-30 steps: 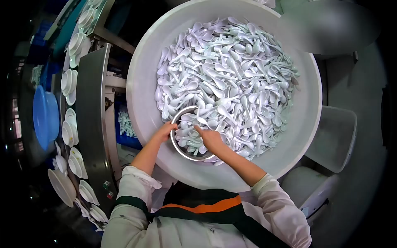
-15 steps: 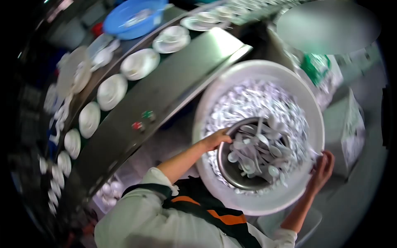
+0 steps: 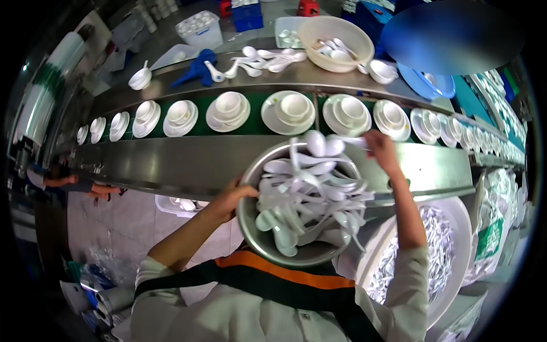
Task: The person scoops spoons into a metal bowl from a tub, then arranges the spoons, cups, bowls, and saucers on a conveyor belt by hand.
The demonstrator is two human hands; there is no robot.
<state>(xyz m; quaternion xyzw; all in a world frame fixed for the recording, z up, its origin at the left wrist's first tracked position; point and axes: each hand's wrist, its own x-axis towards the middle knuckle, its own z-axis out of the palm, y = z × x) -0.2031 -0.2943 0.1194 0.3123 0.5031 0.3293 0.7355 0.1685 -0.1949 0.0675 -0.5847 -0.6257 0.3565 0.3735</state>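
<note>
I am gripping the near-left rim of a round metal bowl (image 3: 248, 232) with my left hand (image 3: 229, 200), its thumb curling over the edge and its fingers bending under the outside, while my right hand (image 3: 378, 149), working from afar, is closing its fingertips around the handle of a white spoon (image 3: 348, 140) at the bowl's far-right edge. Loose white spoons (image 3: 307, 199) are filling the bowl, pointing every way, some handles jutting past the rim. The bowl is sitting before the apron (image 3: 285, 276), overlapping a steel ledge (image 3: 171, 165) in view; whether it is resting there, I cannot tell. Beyond the ledge, plates with small bowls stacked on them (image 3: 289, 108) are lining a green belt (image 3: 256, 129). A cream basin (image 3: 337, 28) is standing behind that row, beside more spoons. To the right, below my forearm, a white tub (image 3: 464, 228) is holding a deep heap of spoons.
</note>
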